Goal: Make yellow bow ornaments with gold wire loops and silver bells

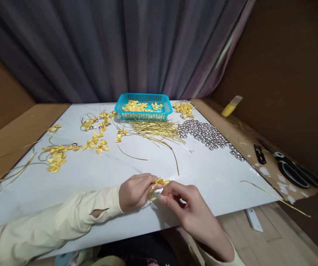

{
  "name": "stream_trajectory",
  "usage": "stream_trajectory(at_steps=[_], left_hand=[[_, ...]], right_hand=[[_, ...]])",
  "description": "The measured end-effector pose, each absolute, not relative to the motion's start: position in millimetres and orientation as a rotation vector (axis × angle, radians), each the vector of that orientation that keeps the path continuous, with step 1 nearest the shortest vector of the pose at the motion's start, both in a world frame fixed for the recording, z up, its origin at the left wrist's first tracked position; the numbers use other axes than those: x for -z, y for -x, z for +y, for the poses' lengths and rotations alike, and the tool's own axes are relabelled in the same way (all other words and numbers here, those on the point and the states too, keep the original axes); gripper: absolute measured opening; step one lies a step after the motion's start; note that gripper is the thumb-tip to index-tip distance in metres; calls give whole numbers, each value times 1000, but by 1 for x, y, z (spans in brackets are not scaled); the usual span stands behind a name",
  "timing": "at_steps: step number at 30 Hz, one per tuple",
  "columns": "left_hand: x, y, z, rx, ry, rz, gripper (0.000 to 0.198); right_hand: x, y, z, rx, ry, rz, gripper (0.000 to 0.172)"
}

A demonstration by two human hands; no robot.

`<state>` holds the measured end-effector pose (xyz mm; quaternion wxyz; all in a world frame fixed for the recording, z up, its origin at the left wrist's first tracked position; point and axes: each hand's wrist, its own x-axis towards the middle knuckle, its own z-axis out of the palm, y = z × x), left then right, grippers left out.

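Near the front of the white tabletop, my left hand (137, 190) is closed, pinching a yellow ribbon bow (162, 181). A gold wire (152, 191) curves in a loop beneath the bow, between both hands. My right hand (190, 203) is closed too, thumb and forefinger pinched at the right side of the bow and the loop. Its fingertips partly hide what they grip, which looks like the end of the gold wire. Ahead of the hands lie two loose wires, one thin and curved (132, 155) and one gold (175, 159).
Behind are a blue basket (144, 116) of yellow bows, a pile of gold wires (155, 129) and many silver bells (206, 133). Wired bows (56, 160) lie on the left. Large scissors (293, 171), a black clip-like tool (259, 154) and a yellow tube (231, 106) sit at right.
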<state>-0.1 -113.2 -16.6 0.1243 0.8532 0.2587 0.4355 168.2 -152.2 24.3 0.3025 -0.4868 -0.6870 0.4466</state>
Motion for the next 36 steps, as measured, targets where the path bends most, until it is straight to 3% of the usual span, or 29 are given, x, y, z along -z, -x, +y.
stream_trajectory(at_steps=[10, 22, 30, 36], left_hand=[[3, -3, -115, -1148, -2117, 1023, 14], [3, -7, -115, -1173, -2010, 1057, 20], [3, -7, -114, -1233, -2057, 1053, 16], [1, -9, -114, -1181, -1911, 1092, 21]], right_hand=[[-17, -157, -161, -864, 1279, -1752, 13], [-7, -146, -166, -264, 1355, -2002, 22], [-7, -151, -163, -358, 1410, -2068, 22], [-2, -146, -161, -180, 1413, -2071, 28]])
